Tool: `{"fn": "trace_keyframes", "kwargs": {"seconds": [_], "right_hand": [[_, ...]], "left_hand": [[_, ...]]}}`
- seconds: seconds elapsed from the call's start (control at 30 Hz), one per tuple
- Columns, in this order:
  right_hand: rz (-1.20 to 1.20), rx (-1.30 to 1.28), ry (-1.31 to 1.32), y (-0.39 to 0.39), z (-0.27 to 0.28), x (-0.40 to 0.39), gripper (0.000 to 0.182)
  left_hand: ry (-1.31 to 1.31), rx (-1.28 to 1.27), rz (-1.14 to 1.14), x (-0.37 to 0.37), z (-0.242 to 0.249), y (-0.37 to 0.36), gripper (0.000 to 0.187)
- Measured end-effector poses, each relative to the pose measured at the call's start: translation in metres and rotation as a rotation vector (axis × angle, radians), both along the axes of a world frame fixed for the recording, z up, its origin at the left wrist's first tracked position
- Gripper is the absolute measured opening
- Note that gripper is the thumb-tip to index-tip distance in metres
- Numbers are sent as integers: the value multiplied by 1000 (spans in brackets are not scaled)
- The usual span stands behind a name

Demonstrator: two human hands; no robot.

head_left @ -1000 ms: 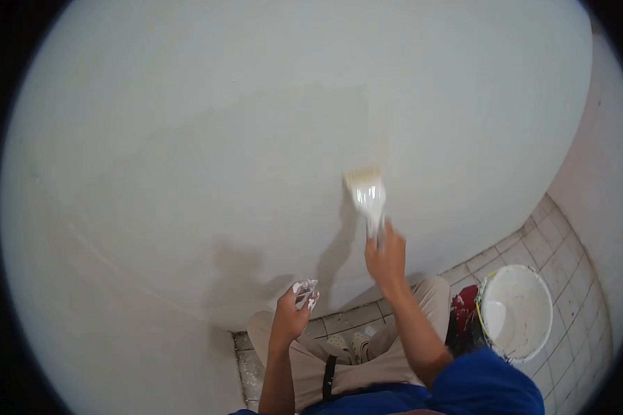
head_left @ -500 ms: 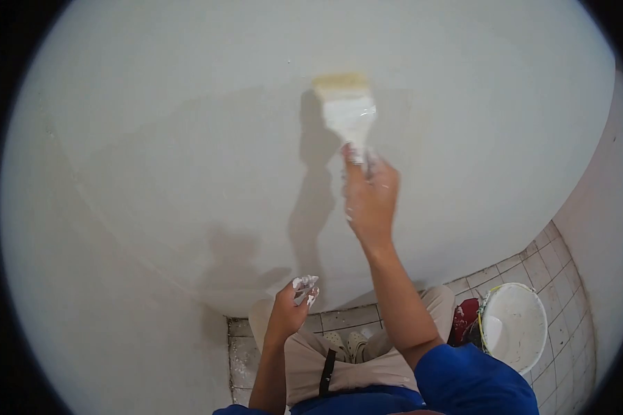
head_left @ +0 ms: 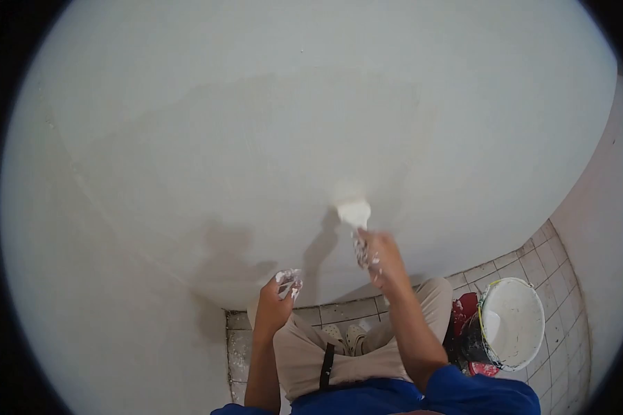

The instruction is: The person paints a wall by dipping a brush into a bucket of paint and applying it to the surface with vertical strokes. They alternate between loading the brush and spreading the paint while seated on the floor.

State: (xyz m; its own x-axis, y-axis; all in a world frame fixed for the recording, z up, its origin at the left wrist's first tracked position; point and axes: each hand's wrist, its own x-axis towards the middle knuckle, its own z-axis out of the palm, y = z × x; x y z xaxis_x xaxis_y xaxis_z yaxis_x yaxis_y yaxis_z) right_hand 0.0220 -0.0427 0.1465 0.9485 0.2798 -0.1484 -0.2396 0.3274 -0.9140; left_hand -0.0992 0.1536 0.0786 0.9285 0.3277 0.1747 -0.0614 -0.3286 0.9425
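My right hand (head_left: 383, 257) grips the handle of a wide paintbrush (head_left: 354, 211), its head pointing up against the pale wall (head_left: 208, 145). The bristles are smeared by motion. White paint marks the fingers of that hand. Low at the left, my left hand (head_left: 277, 304) is held just in front of the wall, its fingers curled and coated with white. Whatever it holds, if anything, I cannot make out. A darker, damp-looking patch spreads over the wall above both hands.
To my right stands a dark bucket (head_left: 472, 340) with a whitish, paint-smeared inside and a yellowish handle. Red objects (head_left: 466, 308) lie beside it on the tiled floor (head_left: 554, 325). Another wall (head_left: 606, 173) rises at the right. My bent knees are close to the wall.
My right hand has brought the paintbrush down the wall, from high up to about knee height. My left hand has shifted slightly up and left.
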Motion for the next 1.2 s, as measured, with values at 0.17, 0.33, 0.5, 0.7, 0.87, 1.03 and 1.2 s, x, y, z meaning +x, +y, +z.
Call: {"fn": "trace_keyframes", "kwargs": {"seconds": [0.17,0.33,0.5,0.7,0.87,1.03,1.2], "right_hand": [[27,234,-305,16,149,-33,25],[3,258,-216,76,83,11,28],[96,146,177,68,-96,-47,30],[124,36,-25,38,-17,-37,32],[-7,197,-699,76,101,15,32],[-191,-48,-635,94,-32,40,32],[-89,34,-60,47,-120,-12,30]], "left_hand": [[-31,-16,-43,8,12,-18,28],[-87,-17,-45,12,4,-11,28],[-56,44,24,2,4,9,26],[20,45,52,-1,-15,7,25],[-68,2,-6,5,-15,-5,27],[-138,14,2,12,-31,-8,27],[-76,69,49,9,-29,-4,23]]}}
